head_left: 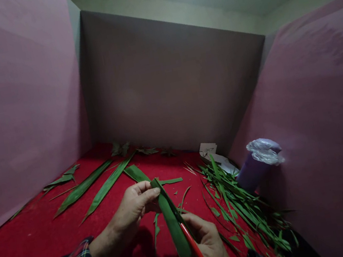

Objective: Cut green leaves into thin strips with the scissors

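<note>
My left hand pinches a long green leaf strip between thumb and fingers, near its upper end. The strip is folded and hangs down toward me. Close beside it, my right hand is wrapped around red-handled scissors. Their dark blade lies along the strip's right edge, mostly hidden by the leaf. Behind my left hand, a broad leaf piece slants away, and a narrow cut piece lies to its right on the red cloth.
Two long leaves lie at left, with a folded leaf beyond. At right is a heap of leaf strips beside a purple cylinder with plastic wrap and a white card. Pink panels and a grey back panel enclose the surface.
</note>
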`<state>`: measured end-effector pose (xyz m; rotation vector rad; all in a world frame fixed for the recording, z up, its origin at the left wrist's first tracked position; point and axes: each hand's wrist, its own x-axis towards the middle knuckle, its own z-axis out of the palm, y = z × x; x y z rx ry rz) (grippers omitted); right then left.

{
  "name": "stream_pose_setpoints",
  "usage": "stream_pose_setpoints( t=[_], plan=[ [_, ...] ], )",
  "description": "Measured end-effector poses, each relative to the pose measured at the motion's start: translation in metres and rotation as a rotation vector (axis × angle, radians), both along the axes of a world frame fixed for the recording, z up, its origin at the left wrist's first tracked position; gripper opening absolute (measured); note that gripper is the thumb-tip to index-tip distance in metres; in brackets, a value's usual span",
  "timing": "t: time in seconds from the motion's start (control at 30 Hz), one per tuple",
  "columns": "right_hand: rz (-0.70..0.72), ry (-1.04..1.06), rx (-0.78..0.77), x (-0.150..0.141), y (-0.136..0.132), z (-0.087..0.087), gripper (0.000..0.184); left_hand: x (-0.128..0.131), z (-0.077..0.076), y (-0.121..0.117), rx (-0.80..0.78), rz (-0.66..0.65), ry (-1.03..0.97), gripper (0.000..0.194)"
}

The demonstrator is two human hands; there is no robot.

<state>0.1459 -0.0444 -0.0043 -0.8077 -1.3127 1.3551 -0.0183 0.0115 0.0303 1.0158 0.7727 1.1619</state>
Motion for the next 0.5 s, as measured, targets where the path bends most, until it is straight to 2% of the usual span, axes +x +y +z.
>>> stream_pose_setpoints(
  t=[0.23, 0.5],
  plan=[
    [0.032, 0.038, -0.023, 0.0009, 0.0021, -0.0069, 0.017, -0.0013, -0.0011, 0.0004, 0.009, -0.002, -0.004, 0.019],
    [-0.009, -0.046, -0.009, 0.0008, 0.0041, -0.0094, 0.024, -0.0008, -0.0017, 0.0017, -0.002, 0.007, 0.005, 0.022]
  ],
)
